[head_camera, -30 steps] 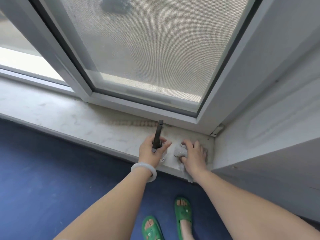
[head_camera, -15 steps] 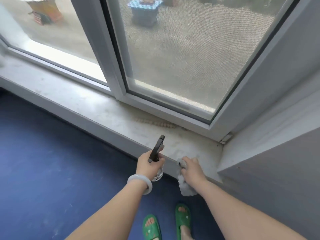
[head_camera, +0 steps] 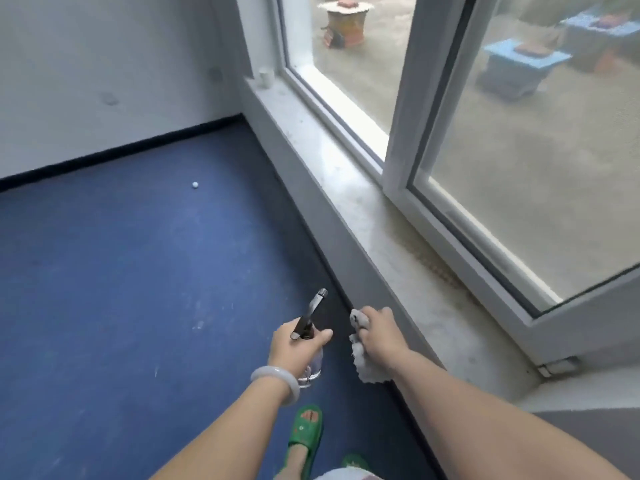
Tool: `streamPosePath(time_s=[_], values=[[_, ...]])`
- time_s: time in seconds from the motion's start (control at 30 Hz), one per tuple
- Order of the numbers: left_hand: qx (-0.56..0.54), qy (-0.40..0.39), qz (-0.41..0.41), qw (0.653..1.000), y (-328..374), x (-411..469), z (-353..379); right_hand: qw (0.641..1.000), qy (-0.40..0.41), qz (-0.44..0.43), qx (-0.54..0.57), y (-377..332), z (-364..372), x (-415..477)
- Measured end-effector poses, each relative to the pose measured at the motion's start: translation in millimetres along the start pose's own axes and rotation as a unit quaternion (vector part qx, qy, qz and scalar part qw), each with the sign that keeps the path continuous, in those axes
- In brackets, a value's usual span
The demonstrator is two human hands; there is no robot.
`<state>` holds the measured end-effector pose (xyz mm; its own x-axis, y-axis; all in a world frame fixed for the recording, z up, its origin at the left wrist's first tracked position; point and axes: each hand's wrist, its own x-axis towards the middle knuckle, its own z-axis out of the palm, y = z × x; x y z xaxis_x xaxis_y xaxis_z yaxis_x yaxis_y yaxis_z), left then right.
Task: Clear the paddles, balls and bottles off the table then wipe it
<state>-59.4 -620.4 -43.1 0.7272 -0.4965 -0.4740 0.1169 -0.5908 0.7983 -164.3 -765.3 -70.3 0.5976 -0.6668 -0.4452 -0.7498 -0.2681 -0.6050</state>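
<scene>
My left hand (head_camera: 298,348) grips a clear spray bottle (head_camera: 310,370) with a black nozzle pointing up and away. A white bangle sits on that wrist. My right hand (head_camera: 379,334) is closed on a crumpled grey cloth (head_camera: 362,362), which hangs below the fist beside the front edge of the window sill (head_camera: 349,188). Both hands are held over the blue floor, just off the sill. A small white ball (head_camera: 195,184) lies on the floor far to the left. No table is in view.
The dusty white sill runs from near right to far middle under a large window (head_camera: 519,150). A small white cup (head_camera: 266,77) stands at the sill's far end. A white wall with dark skirting closes the left. My green slippers (head_camera: 306,431) are below.
Both hands have come off the sill with the bottle and the cloth. The view has swung left, so the sill now runs away along the right and the blue floor fills the left.
</scene>
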Motion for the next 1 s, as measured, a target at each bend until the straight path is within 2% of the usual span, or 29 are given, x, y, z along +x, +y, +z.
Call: streamPosePath(time_s=[0.13,0.37,0.5,0.7,0.87,1.0], values=[[-0.041,0.111,-0.043,0.992,-40,-47,-27,0.988,-0.084,-0.116,-0.048,-29,29,-17],[-0.113,0.278,-0.116,0.947,-106,-144,-77,0.949,-0.187,-0.223,-0.118,-74,92,-73],[-0.165,0.36,-0.163,0.904,-142,-207,-96,0.919,-0.233,-0.288,-0.135,-89,135,-111],[-0.217,0.434,-0.201,0.851,-203,-312,-105,0.866,-0.288,-0.371,-0.173,-103,198,-201],[-0.257,0.5,-0.213,0.799,-258,-420,-103,0.812,-0.341,-0.426,-0.207,-93,253,-308],[-0.275,0.562,-0.244,0.741,-309,-512,-93,0.756,-0.393,-0.472,-0.226,-76,301,-406]])
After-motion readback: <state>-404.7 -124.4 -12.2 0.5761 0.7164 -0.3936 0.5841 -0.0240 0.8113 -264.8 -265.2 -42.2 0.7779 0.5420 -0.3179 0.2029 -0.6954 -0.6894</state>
